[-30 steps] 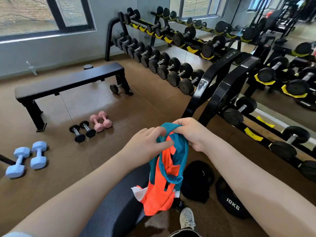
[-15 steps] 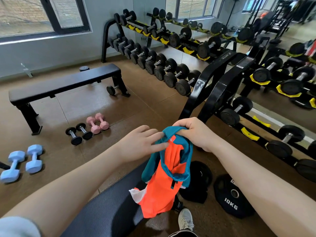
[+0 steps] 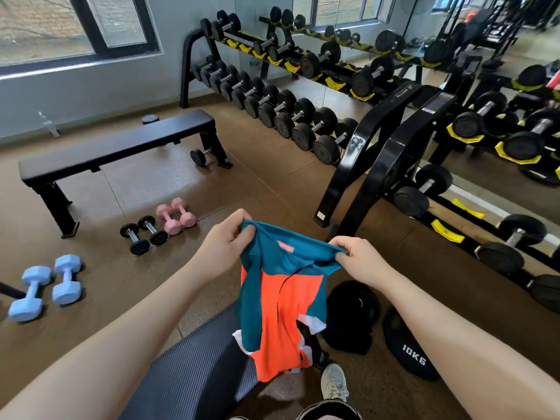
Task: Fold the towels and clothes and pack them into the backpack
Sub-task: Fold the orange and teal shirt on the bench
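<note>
Orange-and-teal sports garment (image 3: pixel 281 301) hangs in the air above a dark ribbed exercise mat (image 3: pixel 194 368), its teal top edge stretched between both hands. Left hand (image 3: pixel 225 242) pinches one corner with curled fingers; right hand (image 3: pixel 359 262) pinches the other. Beyond lie pink dumbbells (image 3: pixel 175 215), then a black flat bench (image 3: pixel 118 147).

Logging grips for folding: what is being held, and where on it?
The shirt, by its top teal edge: left hand pinches one end, right hand the other.
</note>
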`<state>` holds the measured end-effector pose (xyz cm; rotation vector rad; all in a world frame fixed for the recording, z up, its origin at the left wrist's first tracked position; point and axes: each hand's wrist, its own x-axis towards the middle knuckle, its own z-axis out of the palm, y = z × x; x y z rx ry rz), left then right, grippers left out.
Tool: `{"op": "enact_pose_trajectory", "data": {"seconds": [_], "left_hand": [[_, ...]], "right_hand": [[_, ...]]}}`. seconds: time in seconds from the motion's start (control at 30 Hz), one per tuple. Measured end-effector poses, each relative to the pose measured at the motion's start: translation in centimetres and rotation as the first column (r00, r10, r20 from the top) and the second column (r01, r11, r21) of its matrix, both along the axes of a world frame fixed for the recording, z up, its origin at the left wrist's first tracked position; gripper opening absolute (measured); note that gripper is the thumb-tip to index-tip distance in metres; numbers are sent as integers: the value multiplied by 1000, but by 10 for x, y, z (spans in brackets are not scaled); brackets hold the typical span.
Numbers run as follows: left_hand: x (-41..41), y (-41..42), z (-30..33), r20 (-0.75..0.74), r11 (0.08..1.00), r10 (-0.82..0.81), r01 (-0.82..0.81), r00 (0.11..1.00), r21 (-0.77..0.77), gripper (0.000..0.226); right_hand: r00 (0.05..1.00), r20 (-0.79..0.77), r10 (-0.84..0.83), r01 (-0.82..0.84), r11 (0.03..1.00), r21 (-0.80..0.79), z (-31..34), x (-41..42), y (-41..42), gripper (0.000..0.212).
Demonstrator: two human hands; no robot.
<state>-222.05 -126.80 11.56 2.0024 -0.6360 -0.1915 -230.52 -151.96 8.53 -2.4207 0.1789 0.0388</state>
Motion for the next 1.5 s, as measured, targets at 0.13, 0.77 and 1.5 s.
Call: {"op": "enact_pose_trajectory", "data": {"seconds": [0.13, 0.77, 1.5], "left_hand": [[-5, -6, -10, -114, 978, 205, -208, 972, -20, 24], [14, 32, -37, -462, 957, 239, -288, 854, -37, 39], [15, -62, -23, -28, 890, 454, -455, 890, -21, 27]], "right_hand": [[966, -99, -237, 256, 841, 476, -5, 6, 18, 19], [992, 21, -128, 112, 926, 361, -10, 22, 27, 13], [982, 47, -182, 145, 893, 426, -4, 63, -59, 17]]}}
